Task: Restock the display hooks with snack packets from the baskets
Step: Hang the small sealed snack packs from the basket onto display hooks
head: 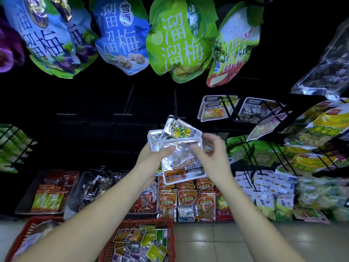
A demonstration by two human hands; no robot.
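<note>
My left hand (151,159) grips a small stack of silvery snack packets (181,161) from the left, thumb across the front one. My right hand (211,154) pinches the front packet near its upper right. The packet behind, with yellow and green candy on it (179,130), has its top at a black display hook (176,117) in the dark rack. Two red baskets stand on the floor below: one (139,241) holds several yellow, green and silver packets, the other (32,237) sits at the lower left under my forearm.
Large plum bags (179,42) hang overhead. Bare hooks (122,114) stick out left of the packets. Filled hooks with packets (253,110) and banana chip bags (321,129) stand to the right. Trays of snacks (49,193) and orange packets (187,201) line the bottom shelf.
</note>
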